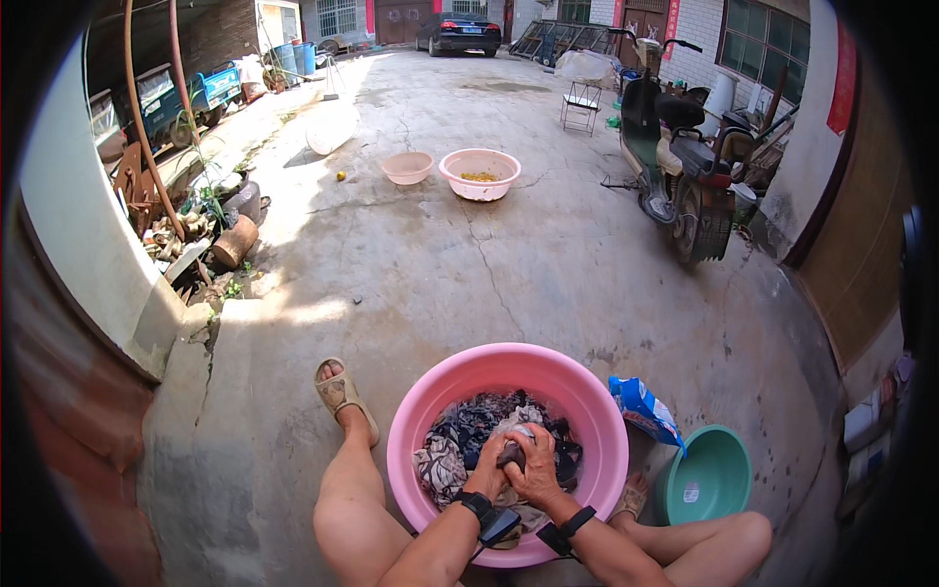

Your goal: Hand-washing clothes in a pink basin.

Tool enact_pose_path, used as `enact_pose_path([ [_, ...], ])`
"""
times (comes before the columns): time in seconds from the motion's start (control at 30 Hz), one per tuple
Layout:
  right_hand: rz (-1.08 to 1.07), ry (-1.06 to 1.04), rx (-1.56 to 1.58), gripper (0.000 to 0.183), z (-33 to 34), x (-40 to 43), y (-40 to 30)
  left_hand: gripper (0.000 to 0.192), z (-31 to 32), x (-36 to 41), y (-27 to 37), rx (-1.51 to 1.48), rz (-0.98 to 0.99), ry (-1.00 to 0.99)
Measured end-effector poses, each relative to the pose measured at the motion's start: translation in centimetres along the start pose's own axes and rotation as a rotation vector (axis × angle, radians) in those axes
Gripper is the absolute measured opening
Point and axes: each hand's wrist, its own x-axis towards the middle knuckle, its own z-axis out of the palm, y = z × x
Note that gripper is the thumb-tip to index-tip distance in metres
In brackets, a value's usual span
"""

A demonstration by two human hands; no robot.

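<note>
Both hands are over a large pink plastic basin (411, 411) between my legs. My left hand (490, 466) and my right hand (535, 464) are close together, gripping a bunched dark cloth (511, 455) between them. Pale wet fabric shows just beyond the fingers. Patterned dark clothes (484, 422) lie in water in the basin, and a light garment with dark lines (440, 469) rests at its left side. Bands with small devices are strapped on both wrists. The palms and part of the cloth are hidden by the fingers.
Right of the basin lie a blue detergent bag (647, 411) and a green plastic tub (708, 477). Farther out stand two pink basins (407, 169), (480, 165), an electric scooter (678, 154) and a small folding chair (581, 106). Clutter lines the left wall.
</note>
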Motion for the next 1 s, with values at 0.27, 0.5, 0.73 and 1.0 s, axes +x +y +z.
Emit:
enact_pose_path([
  [0.27,0.187,0.095,0.036,0.017,0.2,3.0,2.6,0.021,5.6,-1.9,0.3,0.155,0.019,0.073],
  [0.5,0.511,-0.077,0.067,0.03,-0.7,3.8,8.9,0.027,3.9,-2.3,-0.8,0.555,-0.115,0.061],
  [0.73,0.543,-0.18,-0.285,0.061,0.3,-1.5,13.0,0.045,0.6,0.0,1.7,0.824,0.319,0.617],
  [1.0,0.279,-0.89,-0.532,0.047,3.9,-5.1,16.2,0.044,-1.9,0.6,0.7,0.856,0.025,0.529],
])
